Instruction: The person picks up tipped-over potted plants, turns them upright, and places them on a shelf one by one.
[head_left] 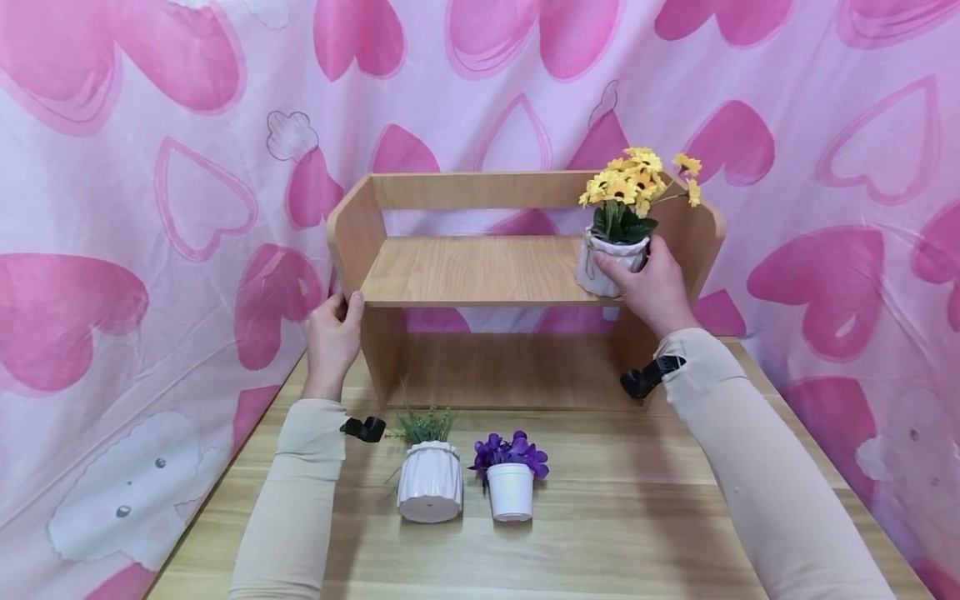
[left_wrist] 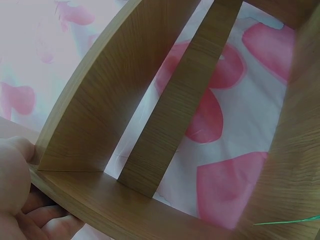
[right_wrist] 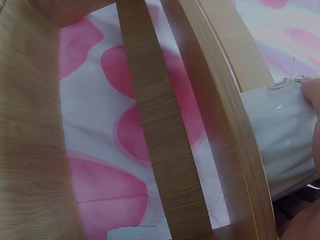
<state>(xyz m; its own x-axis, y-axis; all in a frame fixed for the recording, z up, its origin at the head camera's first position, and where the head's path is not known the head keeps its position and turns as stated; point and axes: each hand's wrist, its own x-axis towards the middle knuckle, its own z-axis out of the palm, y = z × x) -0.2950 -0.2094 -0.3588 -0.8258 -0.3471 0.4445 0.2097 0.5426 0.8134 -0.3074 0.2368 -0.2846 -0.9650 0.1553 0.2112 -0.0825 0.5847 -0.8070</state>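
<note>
A wooden two-tier shelf [head_left: 465,271] stands on the table. My right hand [head_left: 658,287] grips a white pot [head_left: 611,265] of yellow artificial flowers [head_left: 637,183] at the upper board's right end. Thumb in front, fingers behind: that is how the pot is held. In the right wrist view the pot [right_wrist: 282,135] shows beside the board's edge, a string bow at its rim. At the shelf's left side, my left hand [head_left: 335,337] holds the edge of the upper board. Its thumb and curled fingers [left_wrist: 60,227] lie about the wooden edge in the left wrist view.
On the table [head_left: 600,533] in front of the shelf, a white pot with green grass [head_left: 430,479] leans back, its base facing me. Right of it is a smaller white pot with purple flowers [head_left: 512,487]. A pink heart-patterned curtain [head_left: 202,192] hangs behind and at both sides.
</note>
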